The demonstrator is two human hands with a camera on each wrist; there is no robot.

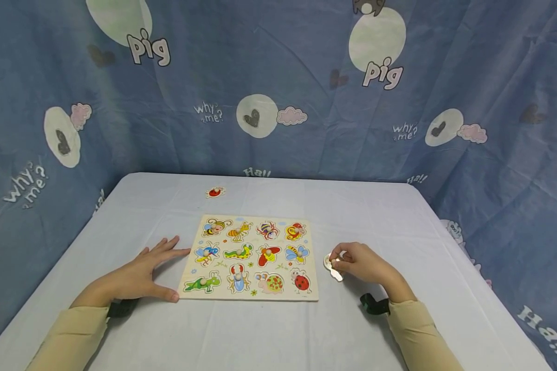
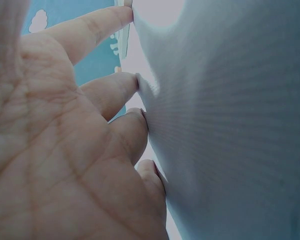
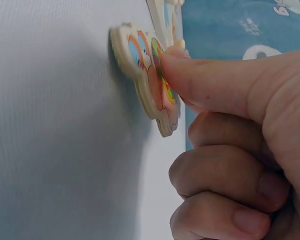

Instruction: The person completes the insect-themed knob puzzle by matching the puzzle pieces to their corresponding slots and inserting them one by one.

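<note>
A wooden peg puzzle board point(image 1: 248, 295) printed with insects lies flat on the white table. My left hand point(image 1: 141, 275) rests on the cloth with fingers spread, its thumb and index finger touching the board's left edge. To the right of the board, my right hand point(image 1: 364, 264) pinches a snail puzzle piece point(image 3: 152, 82) between thumb and fingers. That piece is tilted at the table surface; whether it touches the cloth I cannot tell. Knobbed pieces sit in most of the board's places. The printed snail point(image 1: 270, 283) and ladybug point(image 1: 300, 281) places show no knobs.
A loose ladybug piece point(image 1: 215, 192) lies beyond the board, toward the back of the table. The white cloth point(image 1: 260, 340) covers the tabletop. A blue patterned curtain point(image 1: 278, 67) hangs behind and at both sides.
</note>
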